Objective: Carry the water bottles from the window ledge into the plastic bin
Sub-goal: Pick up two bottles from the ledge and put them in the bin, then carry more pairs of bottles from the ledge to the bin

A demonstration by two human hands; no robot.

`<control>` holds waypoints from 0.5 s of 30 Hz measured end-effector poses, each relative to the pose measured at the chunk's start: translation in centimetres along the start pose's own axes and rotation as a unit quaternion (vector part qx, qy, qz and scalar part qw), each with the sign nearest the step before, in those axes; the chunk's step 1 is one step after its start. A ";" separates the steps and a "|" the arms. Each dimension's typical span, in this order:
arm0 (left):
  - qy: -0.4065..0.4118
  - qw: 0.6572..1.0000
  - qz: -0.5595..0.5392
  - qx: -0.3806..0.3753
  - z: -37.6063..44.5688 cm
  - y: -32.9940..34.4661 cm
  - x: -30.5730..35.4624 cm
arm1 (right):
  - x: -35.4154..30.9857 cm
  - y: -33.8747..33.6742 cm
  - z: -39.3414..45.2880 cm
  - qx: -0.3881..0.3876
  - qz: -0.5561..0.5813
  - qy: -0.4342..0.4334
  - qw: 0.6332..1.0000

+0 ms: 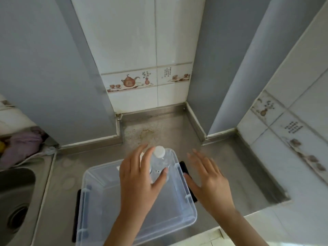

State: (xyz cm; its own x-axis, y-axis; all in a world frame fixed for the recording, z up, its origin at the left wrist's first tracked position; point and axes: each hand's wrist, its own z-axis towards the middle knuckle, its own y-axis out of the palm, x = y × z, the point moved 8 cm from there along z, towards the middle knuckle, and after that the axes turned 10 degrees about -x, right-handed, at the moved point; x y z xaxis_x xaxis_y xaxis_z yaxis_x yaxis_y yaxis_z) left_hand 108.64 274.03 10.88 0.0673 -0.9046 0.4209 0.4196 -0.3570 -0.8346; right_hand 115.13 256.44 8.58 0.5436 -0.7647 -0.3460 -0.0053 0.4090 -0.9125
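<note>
A clear plastic bin (pixel 192 213) with black handles sits on the steel counter in front of me. My left hand (pixel 140 181) grips a clear water bottle (pixel 159 162) with a white cap, holding it upright over the far right part of the bin. My right hand (pixel 211 180) hovers over the bin's right rim, fingers spread, holding nothing. The bin's floor looks bare where I can see it. No window ledge shows in this view.
A steel sink (pixel 16 192) lies at the left, with a purple cloth (pixel 21 146) behind it. Tiled walls and grey panels close the counter (pixel 230 166) at the back and right. A stained patch (pixel 145 134) marks the counter behind the bin.
</note>
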 end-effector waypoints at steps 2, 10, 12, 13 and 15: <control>0.054 0.998 0.025 -0.013 -0.1 0.5 2.5 | 1.0 -1.5 -1.5 0.009 -0.010 0.014 1.000; 0.171 0.982 0.008 -0.080 -2.7 4.0 13.3 | 6.3 -7.7 -11.0 0.032 -0.022 0.118 0.992; 0.200 0.975 -0.002 -0.098 -4.0 4.7 16.4 | 7.5 -9.3 -14.2 0.046 -0.018 0.146 0.988; 0.215 0.971 -0.008 -0.109 -4.8 5.0 18.0 | 8.0 -10.2 -16.0 0.051 -0.020 0.161 0.985; 0.243 0.961 -0.013 -0.131 -6.7 5.7 21.2 | 9.1 -11.5 -19.7 0.056 -0.030 0.190 0.980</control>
State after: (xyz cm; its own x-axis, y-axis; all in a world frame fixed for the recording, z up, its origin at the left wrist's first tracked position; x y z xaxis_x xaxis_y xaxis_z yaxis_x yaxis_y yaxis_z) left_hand 106.43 251.29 12.68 -0.3985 -0.8734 0.2799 0.1695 -0.3701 -0.9134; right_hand 103.62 235.01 11.63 0.1877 -0.9109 -0.3675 0.1208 0.3928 -0.9117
